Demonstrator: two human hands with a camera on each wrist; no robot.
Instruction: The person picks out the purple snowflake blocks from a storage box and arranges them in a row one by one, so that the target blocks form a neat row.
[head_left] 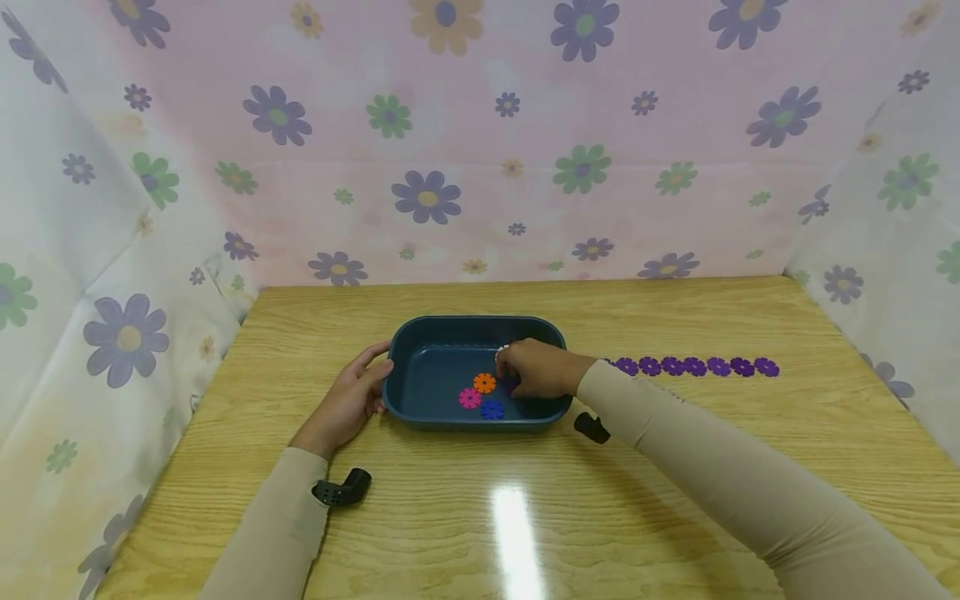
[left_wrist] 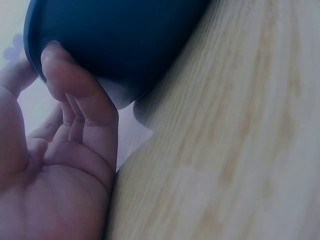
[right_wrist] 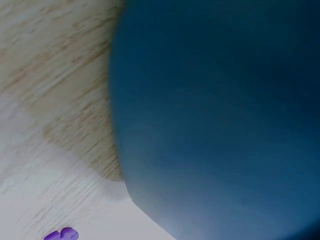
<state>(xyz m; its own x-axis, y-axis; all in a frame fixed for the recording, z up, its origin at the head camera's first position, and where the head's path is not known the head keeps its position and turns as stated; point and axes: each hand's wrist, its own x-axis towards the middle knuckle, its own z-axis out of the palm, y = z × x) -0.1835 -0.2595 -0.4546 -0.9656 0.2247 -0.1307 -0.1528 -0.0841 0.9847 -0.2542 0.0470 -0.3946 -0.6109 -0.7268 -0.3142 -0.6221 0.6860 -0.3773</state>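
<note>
A dark blue plastic tub [head_left: 442,423] stands on the table. My left hand [head_left: 349,402] grips its left end, thumb at the rim and fingers against the outer wall; the left wrist view shows these fingers [left_wrist: 100,107] curled at the tub's wall. Over the right end my right hand [head_left: 543,368] reaches inside with fingers bent down. Whether it pinches a piece I cannot tell, since the fingertips are hidden. Beside it in the tub lie an orange notched disc [head_left: 484,383], a pink disc [head_left: 470,398] and a blue disc [head_left: 492,409]. A white piece [head_left: 502,353] peeks out past the fingers.
Right of the tub, several purple notched discs [head_left: 696,367] form a straight row on the wooden table [head_left: 420,500], its left end covered by my right forearm. Flowered cloth [head_left: 480,125] hangs behind and at both sides. Black wrist cameras [head_left: 345,487] sit on both wrists.
</note>
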